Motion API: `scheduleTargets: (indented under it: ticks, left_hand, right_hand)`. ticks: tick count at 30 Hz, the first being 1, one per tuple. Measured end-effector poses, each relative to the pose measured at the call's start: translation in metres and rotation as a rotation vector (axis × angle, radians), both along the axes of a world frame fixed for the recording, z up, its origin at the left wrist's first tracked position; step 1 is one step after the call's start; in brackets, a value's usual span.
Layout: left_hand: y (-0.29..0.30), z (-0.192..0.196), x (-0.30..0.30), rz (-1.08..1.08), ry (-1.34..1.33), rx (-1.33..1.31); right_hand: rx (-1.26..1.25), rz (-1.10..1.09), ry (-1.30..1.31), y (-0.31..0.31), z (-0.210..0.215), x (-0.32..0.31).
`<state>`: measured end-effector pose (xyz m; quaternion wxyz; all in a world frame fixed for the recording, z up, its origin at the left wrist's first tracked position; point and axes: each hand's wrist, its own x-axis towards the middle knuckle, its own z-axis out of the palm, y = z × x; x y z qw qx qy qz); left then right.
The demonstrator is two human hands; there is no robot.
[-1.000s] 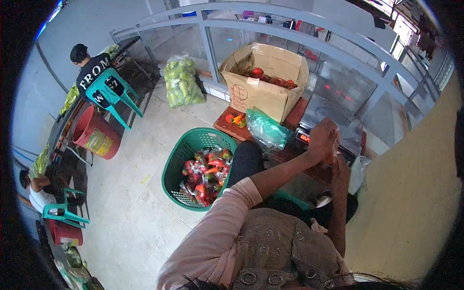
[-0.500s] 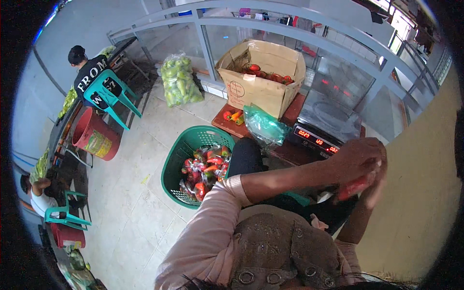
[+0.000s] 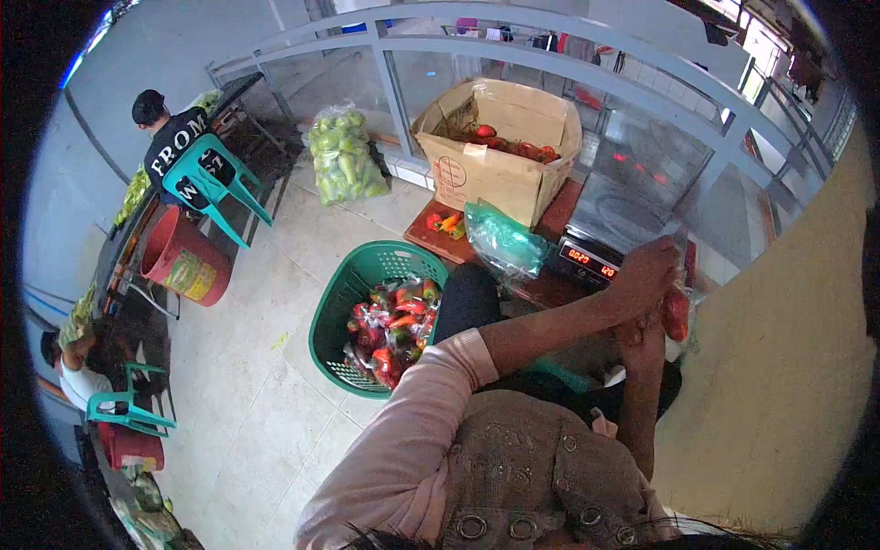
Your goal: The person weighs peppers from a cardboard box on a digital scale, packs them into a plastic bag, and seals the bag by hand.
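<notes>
My left hand [image 3: 647, 275] reaches across my body and meets my right hand [image 3: 639, 334] at the right, in front of the scale. Both are closed at the neck of a clear plastic bag of red peppers [image 3: 676, 313], which sticks out on the far side of my fingers. The fingertips are partly hidden, so their exact hold on the plastic does not show. Just beyond my left hand stands a digital scale [image 3: 623, 215] with a lit red display and a bare metal top. Green-tinted plastic bags [image 3: 504, 240] lie beside it.
A green basket [image 3: 323, 316] of bagged peppers stands by my left leg. A cardboard box [image 3: 495, 174] of red peppers and a few loose peppers [image 3: 446, 223] rest on a low red table. Behind are a sack of green peppers [image 3: 346, 156], a railing, and two seated people at left.
My hands have drawn closer together. The bag of peppers has swung from below my hands to their right side. The left forearm has shifted slightly.
</notes>
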<state>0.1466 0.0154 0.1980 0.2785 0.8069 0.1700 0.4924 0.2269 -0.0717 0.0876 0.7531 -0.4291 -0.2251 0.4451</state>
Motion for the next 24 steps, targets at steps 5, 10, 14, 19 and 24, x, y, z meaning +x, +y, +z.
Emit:
scheduleTargets:
  ticks: [5,10,14,19,24]
  left_hand:
    - [0.019,-0.041,-0.009,0.028,0.126,0.063]
    - [0.014,-0.044,-0.020,-0.074,0.327,0.134]
    - [0.001,-0.018,-0.026,-0.228,0.122,0.058]
    - [-0.030,0.038,-0.028,-0.329,-0.078,0.008]
    - [-0.050,0.062,-0.022,-0.519,-0.158,-0.044]
  right_hand:
    - [-0.207,-0.013,-0.617,-0.007,0.062,-0.022]
    - [-0.392,-0.027,-1.552,-0.015,0.083,0.016]
    - [0.015,-0.132,-1.249,-0.013,0.110,0.017]
    - [0.023,0.022,-0.875,-0.029,0.116,0.045]
    - [0.193,-0.319,-0.438,-0.040,0.130,-0.029]
